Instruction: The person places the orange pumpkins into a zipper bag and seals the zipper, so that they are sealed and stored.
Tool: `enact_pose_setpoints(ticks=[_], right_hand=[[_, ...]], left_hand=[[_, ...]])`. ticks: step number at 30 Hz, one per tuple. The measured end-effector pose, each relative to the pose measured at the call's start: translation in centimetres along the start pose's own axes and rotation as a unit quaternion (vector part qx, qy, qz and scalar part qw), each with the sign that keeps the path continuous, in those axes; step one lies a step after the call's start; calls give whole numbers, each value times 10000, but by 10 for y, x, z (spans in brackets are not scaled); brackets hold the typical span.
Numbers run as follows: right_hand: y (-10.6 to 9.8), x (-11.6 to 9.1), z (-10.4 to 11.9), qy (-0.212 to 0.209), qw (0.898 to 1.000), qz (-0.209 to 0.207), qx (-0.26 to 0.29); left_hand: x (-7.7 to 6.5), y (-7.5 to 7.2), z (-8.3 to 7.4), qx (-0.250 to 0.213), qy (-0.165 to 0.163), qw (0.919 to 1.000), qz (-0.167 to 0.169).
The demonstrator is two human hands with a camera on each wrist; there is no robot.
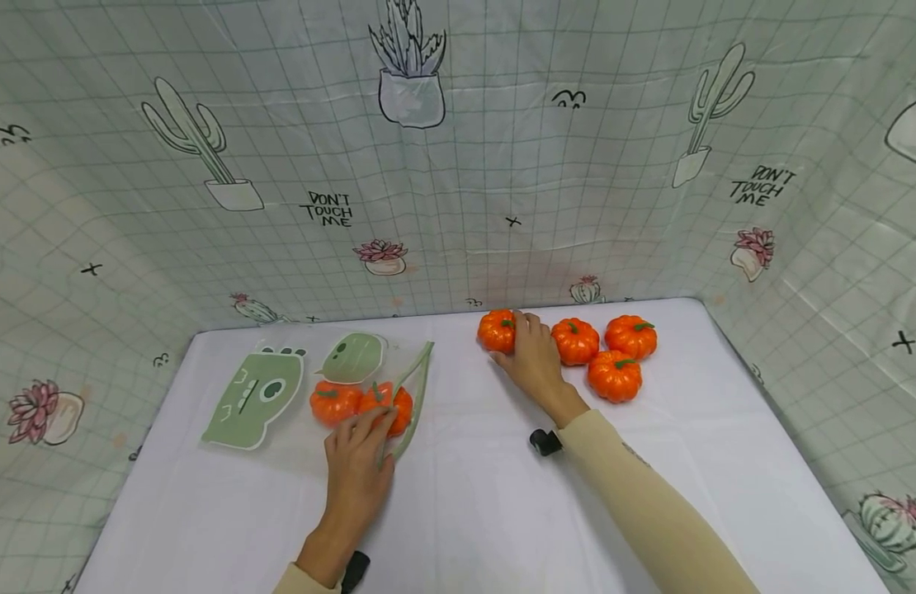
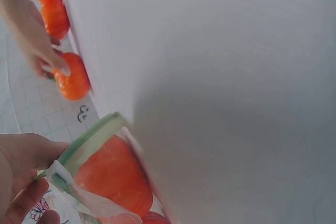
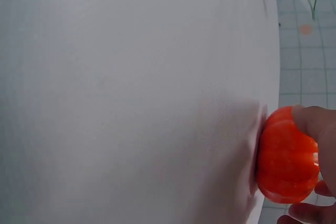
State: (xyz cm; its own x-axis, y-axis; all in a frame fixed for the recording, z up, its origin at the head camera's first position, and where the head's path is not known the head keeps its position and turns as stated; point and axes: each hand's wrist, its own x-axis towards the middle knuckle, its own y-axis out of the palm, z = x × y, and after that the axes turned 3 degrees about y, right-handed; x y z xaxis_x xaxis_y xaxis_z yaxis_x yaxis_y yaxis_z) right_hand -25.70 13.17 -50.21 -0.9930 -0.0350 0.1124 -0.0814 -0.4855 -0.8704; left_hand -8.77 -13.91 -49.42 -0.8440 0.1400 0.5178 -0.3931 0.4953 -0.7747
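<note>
A clear zip bag with a green cartoon-creature print lies flat on the left of the table. Two small orange pumpkins sit inside it, near its mouth. My left hand pinches the green-edged opening between thumb and fingers, and the mouth stands apart in the left wrist view. Toward the table's back edge, my right hand grips another small orange pumpkin, thumb on one side and fingers on the other. Its green stem shows beside the fingers in the head view.
Right of my right hand stand three more orange pumpkins with green stems, grouped close together. A white cloth covers the table. Behind it hangs a gridded curtain printed with cacti, and the same cloth runs along both sides.
</note>
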Motion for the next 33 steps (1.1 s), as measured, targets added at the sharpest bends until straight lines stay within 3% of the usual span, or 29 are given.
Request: enact_pose_setpoints(ticks=[17,23,33], right_hand=[[4,7,1,-26,9999,162,38],[8,-10,11,-360,9991,-24,220],[16,-56,35,-1140,9927,84,388]], left_hand=[[-1,1,2,22,-18,10000,-12],[-2,3,3,29,96,9999,-70],[-1,2,4,30,14,10000,70]])
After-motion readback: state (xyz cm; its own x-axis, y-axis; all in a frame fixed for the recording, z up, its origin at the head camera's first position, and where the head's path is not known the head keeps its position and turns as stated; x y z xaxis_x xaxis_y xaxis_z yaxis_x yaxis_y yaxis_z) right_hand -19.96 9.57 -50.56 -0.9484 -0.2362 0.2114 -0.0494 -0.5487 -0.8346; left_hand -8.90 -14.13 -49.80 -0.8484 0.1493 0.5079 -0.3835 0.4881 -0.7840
